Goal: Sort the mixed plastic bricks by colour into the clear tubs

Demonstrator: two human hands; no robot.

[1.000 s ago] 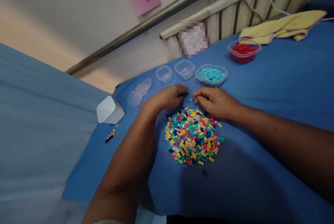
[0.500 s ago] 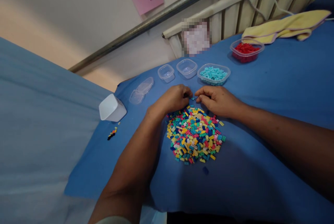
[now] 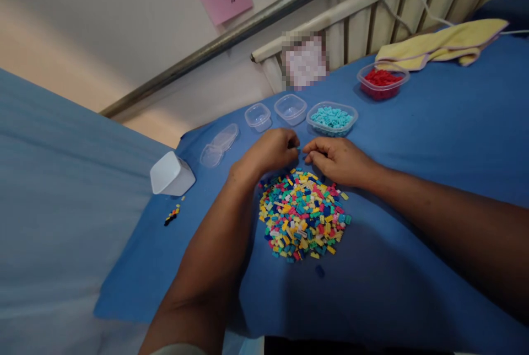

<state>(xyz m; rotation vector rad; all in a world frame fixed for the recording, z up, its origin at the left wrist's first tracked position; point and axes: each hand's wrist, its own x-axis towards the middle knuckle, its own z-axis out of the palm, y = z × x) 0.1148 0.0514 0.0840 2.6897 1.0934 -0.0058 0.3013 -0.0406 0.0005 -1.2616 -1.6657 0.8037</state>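
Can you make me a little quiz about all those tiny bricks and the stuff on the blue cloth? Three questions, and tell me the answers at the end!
1. True or false: everything in the big pile of toy bricks is the same colour.
2. Which is closest to the tub of red bricks?
a) the white tub
b) the yellow cloth
c) the clear lids
3. Fill in the gap: the clear tub nearest the right hand has ____ bricks in it.

Key: 1 false; 2 b; 3 light blue
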